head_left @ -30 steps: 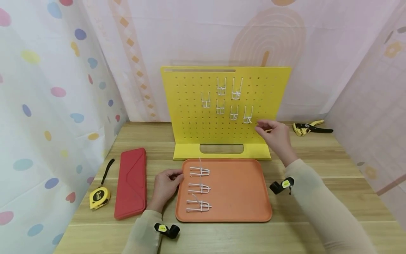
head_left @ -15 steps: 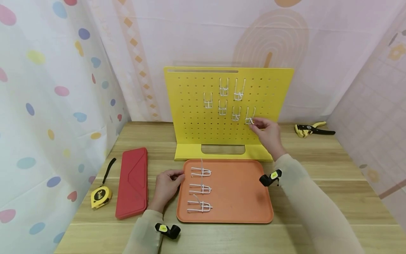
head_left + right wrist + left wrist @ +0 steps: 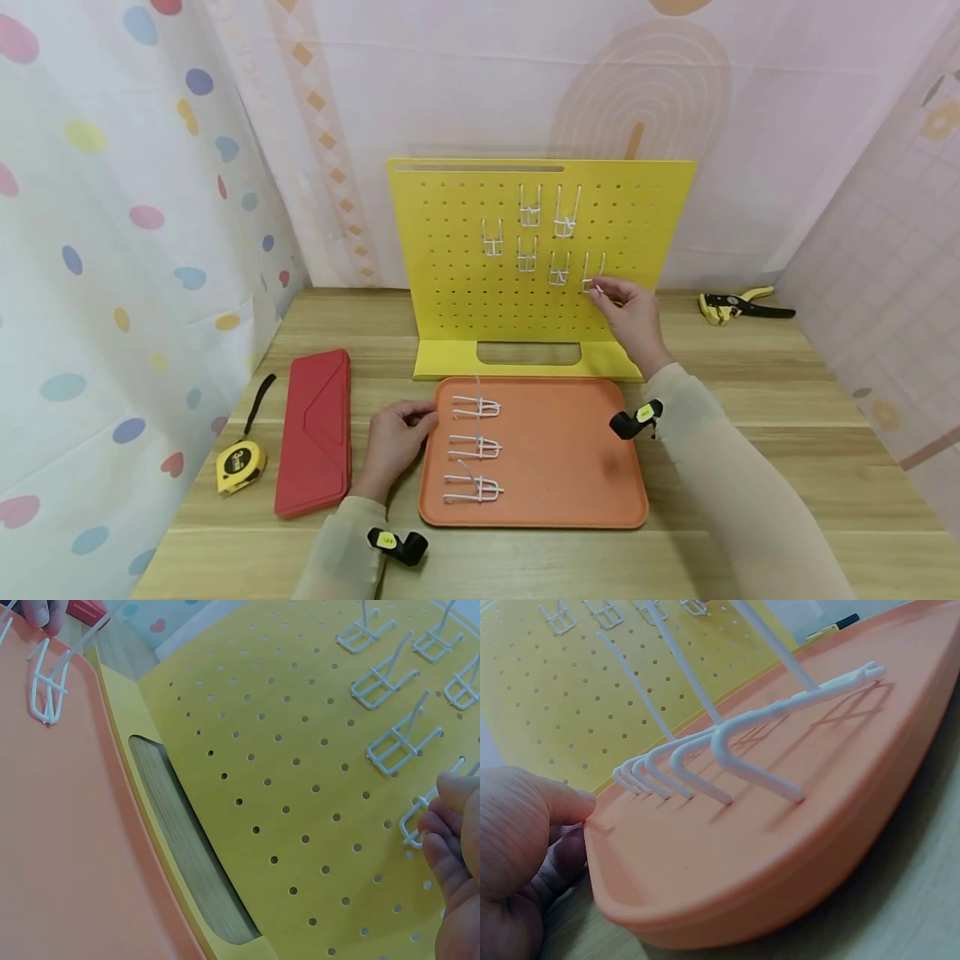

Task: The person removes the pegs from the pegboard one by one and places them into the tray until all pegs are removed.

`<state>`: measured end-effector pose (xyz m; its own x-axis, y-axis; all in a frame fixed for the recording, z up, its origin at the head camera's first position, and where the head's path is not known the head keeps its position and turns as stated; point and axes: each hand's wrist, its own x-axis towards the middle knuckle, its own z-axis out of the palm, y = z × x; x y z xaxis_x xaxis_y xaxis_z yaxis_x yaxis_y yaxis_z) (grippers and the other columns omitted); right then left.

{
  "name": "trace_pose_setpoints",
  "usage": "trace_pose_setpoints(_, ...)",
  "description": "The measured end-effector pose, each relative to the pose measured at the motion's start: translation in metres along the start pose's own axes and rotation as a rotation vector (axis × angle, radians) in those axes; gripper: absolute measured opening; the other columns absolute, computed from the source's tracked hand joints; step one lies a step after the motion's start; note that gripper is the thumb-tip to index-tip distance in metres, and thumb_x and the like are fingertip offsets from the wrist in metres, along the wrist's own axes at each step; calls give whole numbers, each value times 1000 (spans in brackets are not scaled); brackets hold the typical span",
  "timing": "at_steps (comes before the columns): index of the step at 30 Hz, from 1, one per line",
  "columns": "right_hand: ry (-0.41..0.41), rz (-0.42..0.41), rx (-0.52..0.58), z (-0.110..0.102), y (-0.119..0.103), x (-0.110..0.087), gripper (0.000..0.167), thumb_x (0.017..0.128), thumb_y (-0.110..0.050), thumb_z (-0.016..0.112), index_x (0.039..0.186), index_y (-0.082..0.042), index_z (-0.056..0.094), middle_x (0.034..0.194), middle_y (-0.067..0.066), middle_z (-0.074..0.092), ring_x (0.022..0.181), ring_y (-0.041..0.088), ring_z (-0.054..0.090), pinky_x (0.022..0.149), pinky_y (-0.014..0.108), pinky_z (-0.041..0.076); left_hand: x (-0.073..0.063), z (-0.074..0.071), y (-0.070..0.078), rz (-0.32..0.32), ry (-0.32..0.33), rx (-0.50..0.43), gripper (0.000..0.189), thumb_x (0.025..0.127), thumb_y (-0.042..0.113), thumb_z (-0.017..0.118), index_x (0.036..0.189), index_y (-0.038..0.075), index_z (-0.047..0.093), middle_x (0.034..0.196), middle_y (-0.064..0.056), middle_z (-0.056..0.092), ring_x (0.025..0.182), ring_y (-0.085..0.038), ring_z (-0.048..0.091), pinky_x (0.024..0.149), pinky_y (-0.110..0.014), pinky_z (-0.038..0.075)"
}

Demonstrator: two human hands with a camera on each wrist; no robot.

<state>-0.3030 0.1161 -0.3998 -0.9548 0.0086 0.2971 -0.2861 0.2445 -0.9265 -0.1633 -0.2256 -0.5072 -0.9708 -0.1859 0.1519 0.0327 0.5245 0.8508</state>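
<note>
On the yellow pegboard [image 3: 465,307], several white double-wire hooks hang in the middle and right part. My right hand [image 3: 636,323] pinches the front end of the lowest right hook [image 3: 403,823] between thumb and fingers; the fingertips hide part of it. Below, my left hand [image 3: 396,442] holds the left rim of the orange tray [image 3: 562,454], with a fingertip on the edge in the left wrist view. Three more white hooks lie in a column along the tray's left side: a top one [image 3: 487,407], a middle one [image 3: 489,453] and a bottom one [image 3: 491,490].
Left of the tray lie a red case [image 3: 315,433] and a yellow tape measure [image 3: 240,467] with a black strap. A black and yellow wire stripper [image 3: 738,305] lies at the back right. The pegboard's foot [image 3: 446,358] stands just behind the tray.
My right hand has moved left from the pegboard's right side onto the lowest right hook and taken hold of its front end. My left hand has stayed at the tray rim.
</note>
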Motion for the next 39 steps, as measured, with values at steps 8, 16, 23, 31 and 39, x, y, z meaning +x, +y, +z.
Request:
trace_pose_setpoints(8,8,-37,37,-1,-25,-12,28,90,-5,66,113,10,65,111,25,66,85,3,64,73,16,51,1,0,1,3,3,-9,13,84,12,74,96,8,77,85,-3,71,74,-14,61,63,-22,49)
trace_pose_setpoints(16,10,-51,83,-3,-26,-12,28,89,-7,68,111,9,67,110,23,67,85,5,65,74,18,52,2,0,1,12,9,-1,13,84,11,74,96,8,77,85,-4,71,74,-14,61,63,-22,49)
trace_pose_setpoints(23,34,-83,73,-8,-32,-21,26,89,-7,68,110,8,68,106,21,69,84,4,65,73,18,52,3,2,2,10,9,0,13,84,11,74,97,8,77,85,-4,71,74,-14,61,63,-23,49)
trace_pose_setpoints(31,87,-112,62,-19,-11,-31,27,88,-15,71,106,5,71,94,12,73,79,9,68,70,20,53,3,2,0,3,6,2,13,84,12,74,97,9,77,86,-3,71,74,-13,61,63,-23,49)
trace_pose_setpoints(39,126,-97,11,-26,-2,-59,23,88,-16,71,103,1,74,95,5,73,76,5,63,51,16,44,1,2,0,-10,6,3,14,84,11,74,98,8,76,87,-4,71,75,-14,61,64,-23,49)
